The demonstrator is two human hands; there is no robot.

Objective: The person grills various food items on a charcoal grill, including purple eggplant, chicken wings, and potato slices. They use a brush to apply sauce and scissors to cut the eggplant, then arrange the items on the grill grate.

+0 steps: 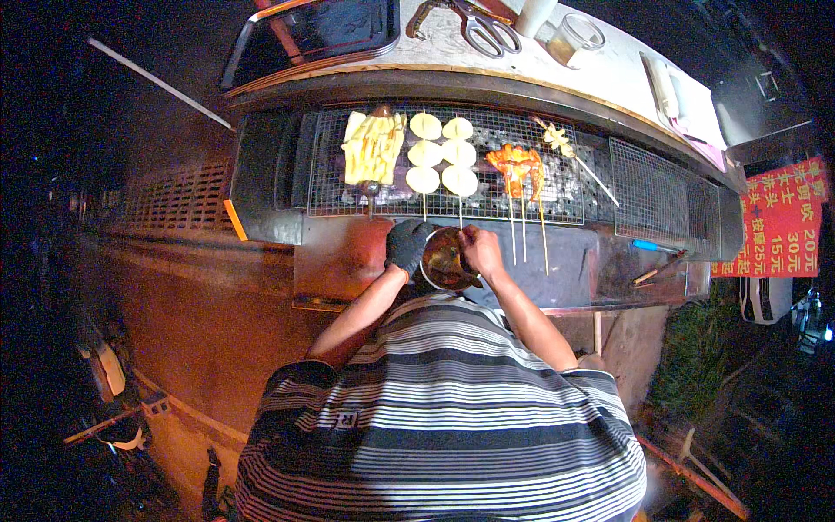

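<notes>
My left hand (408, 246), in a black glove, is closed around the left side of a round cup or pitcher (450, 264) with brown contents. My bare right hand (481, 251) is at the cup's right rim with its fingers curled; whether it grips the rim or something inside cannot be made out. Just beyond is a wire grill grate (483, 205). On it lie golden flat strips of food (373, 153), two skewers of pale round slices (425, 154), red-sauced skewered pieces (518, 163) and a small pale skewer (556, 139).
A white counter (607, 72) behind the grill holds a black tray (326, 32), scissors (490, 34) and a glass jar (575, 40). A second wire grate (665, 189) adjoins on the right. A blue-handled tool (654, 246) lies before it. A red sign (779, 222) bears writing.
</notes>
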